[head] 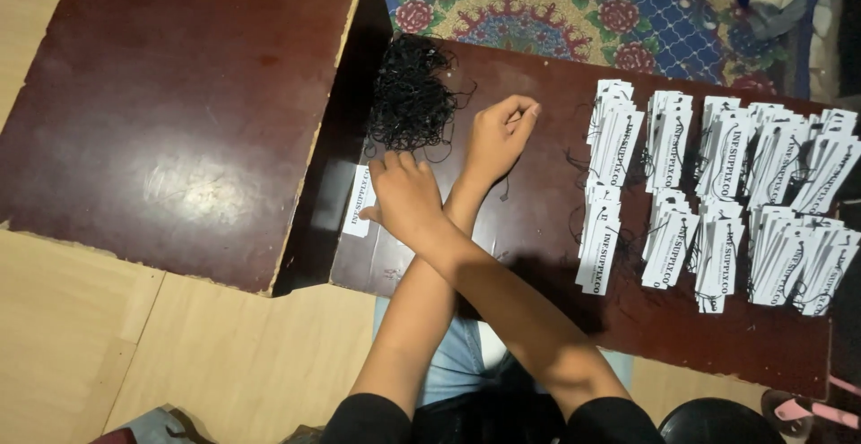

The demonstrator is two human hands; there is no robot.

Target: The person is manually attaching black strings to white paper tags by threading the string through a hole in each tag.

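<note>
My arms are crossed over a dark wooden board (538,300). My right hand (405,195) reaches left, its fingers by a pile of black strings (411,94) and its thumb on a white paper tag (359,200) at the board's left edge. My left hand (499,133) lies further right, with the fingers pinched together on a thin black string (505,189) that hangs below it. Rows of white printed tags (717,193) with strings attached lie overlapped on the right half of the board.
A second dark board (170,112) lies to the left, with a dark gap (332,166) between the two. A patterned blue rug (574,4) lies behind. Pale wooden floor (179,354) is in front. A dark round object (713,422) sits at bottom right.
</note>
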